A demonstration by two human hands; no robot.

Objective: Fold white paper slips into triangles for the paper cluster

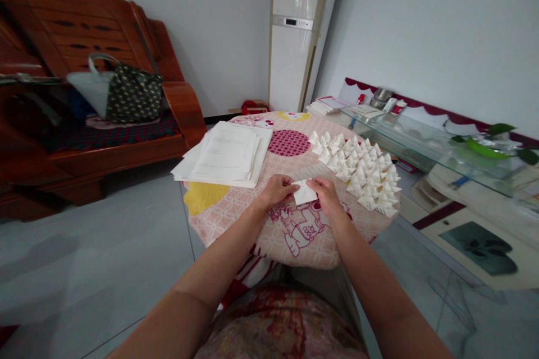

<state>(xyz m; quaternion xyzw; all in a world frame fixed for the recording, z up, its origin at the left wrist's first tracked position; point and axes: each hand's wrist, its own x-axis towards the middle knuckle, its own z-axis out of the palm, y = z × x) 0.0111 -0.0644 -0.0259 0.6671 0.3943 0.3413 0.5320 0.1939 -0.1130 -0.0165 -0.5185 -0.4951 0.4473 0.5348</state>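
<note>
Between my two hands is a small folded piece of white paper point(305, 193), held just above the cloth-covered round table point(236, 210). My left hand point(278, 189) pinches its left edge, and my right hand point(325, 193) grips the upper right corner with thumb and fingers. Right behind the folded piece lies a strip of printed paper point(310, 171). Rows of pointed folded paper pieces point(357, 168) stand on the right side of the table. To the left rests a stack of white paper sheets point(227, 152), some with printed lines.
A wooden sofa point(92, 17) with a dark patterned bag point(133, 92) stands at the left. On the right is a glass-topped cabinet point(446, 157) bearing papers, metal containers and a green bowl point(490, 147). A tall white air conditioner point(291, 61) stands behind the table.
</note>
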